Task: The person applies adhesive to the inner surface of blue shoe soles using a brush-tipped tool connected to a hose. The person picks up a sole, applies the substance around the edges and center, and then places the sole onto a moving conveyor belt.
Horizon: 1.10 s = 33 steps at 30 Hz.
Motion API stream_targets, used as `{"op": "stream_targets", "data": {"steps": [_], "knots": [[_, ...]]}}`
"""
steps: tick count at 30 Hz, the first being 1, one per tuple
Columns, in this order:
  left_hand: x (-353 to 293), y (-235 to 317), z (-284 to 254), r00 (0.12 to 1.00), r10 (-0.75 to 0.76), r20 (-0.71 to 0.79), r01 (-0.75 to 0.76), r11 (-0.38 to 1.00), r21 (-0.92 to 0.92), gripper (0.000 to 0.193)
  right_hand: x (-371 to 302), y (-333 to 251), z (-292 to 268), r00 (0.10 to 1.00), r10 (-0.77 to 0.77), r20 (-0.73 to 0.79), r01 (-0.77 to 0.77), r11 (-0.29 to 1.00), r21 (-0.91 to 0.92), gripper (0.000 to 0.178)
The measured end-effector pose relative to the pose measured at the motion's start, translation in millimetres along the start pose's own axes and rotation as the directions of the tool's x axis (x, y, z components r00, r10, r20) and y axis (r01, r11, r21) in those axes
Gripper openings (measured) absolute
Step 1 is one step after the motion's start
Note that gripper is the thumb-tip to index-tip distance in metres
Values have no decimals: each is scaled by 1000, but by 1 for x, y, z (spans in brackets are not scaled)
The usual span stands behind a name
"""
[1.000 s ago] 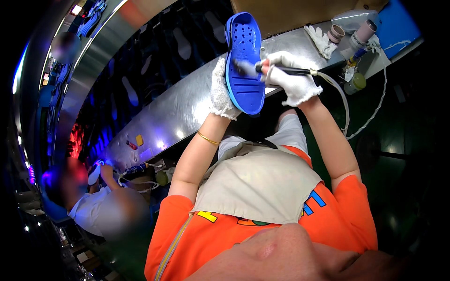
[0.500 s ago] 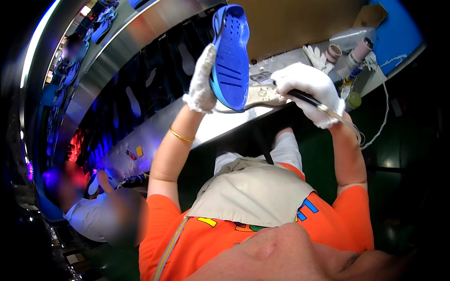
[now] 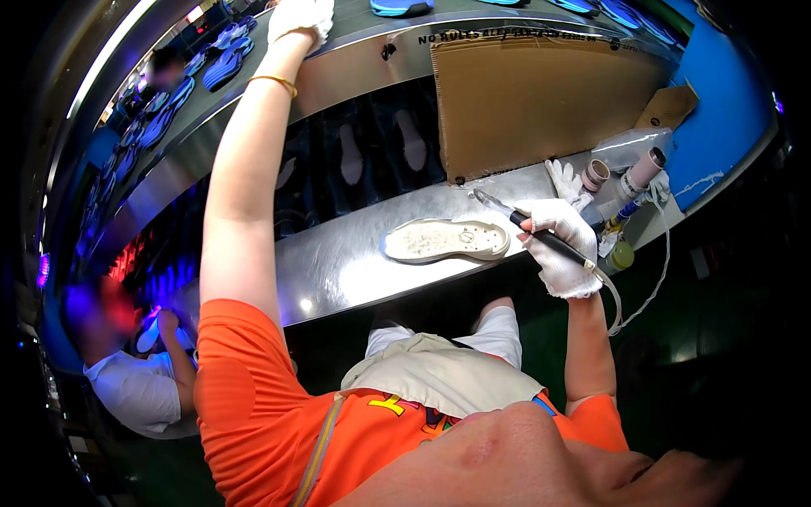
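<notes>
My left hand (image 3: 300, 21), in a white glove, reaches up to the conveyor belt at the top edge of the view. Its fingers run out of the picture, so I cannot tell what they hold. My right hand (image 3: 562, 249), also in a white glove with bare fingertips showing, is closed round a slim black-handled brush-like tool (image 3: 545, 241) with a pale hose at its rear end. The tool's narrow grey tip points up and left, above the bench. To the left of it, an off-white shoe sole mould (image 3: 443, 240) lies flat on the metal bench (image 3: 338, 262).
Blue shoe soles (image 3: 226, 66) ride the conveyor belt (image 3: 346, 17). A cardboard sheet (image 3: 549, 106) stands behind the bench. Spare gloves (image 3: 564, 179), a pink bottle (image 3: 644, 167), tape rolls (image 3: 596, 173) and a yellowish jar (image 3: 621, 255) crowd the right end. A co-worker (image 3: 139, 389) sits left.
My left hand has moved up to the belt; the blue sole it held is out of sight there. The right hand has shifted down and slightly left, still holding the tool. The off-white sole mould is now uncovered.
</notes>
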<state>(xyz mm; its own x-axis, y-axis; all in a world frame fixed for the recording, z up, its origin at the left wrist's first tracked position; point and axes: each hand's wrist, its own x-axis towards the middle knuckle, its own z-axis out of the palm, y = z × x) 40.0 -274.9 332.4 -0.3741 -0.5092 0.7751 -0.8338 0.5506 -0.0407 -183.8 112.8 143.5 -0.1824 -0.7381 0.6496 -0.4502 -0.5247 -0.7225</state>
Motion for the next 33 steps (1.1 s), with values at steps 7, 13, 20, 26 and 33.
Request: {"op": "stream_targets", "data": {"steps": [7, 13, 20, 26, 33], "knots": [[-35, 72, -118, 901, 2, 434, -113, 967, 229, 45, -17, 20, 2, 988, 155, -28, -155, 988, 20, 16], [-56, -10, -68, 952, -46, 303, 3, 990, 142, 41, -17, 29, 24, 982, 186, 30, -189, 971, 148, 18], [-100, 1, -42, 991, -131, -13, 68, 590, -804, 36, -28, 31, 25, 960, 270, 66, -278, 945, 174, 18], [-241, 56, -42, 870, -34, 493, 460, -305, -834, 40, -25, 18, 34, 979, 202, 20, -199, 936, 290, 19], [-349, 131, -35, 674, 165, 720, 437, -875, -208, 72, -13, -2, 73, 961, 253, 107, -275, 870, 409, 21]]}}
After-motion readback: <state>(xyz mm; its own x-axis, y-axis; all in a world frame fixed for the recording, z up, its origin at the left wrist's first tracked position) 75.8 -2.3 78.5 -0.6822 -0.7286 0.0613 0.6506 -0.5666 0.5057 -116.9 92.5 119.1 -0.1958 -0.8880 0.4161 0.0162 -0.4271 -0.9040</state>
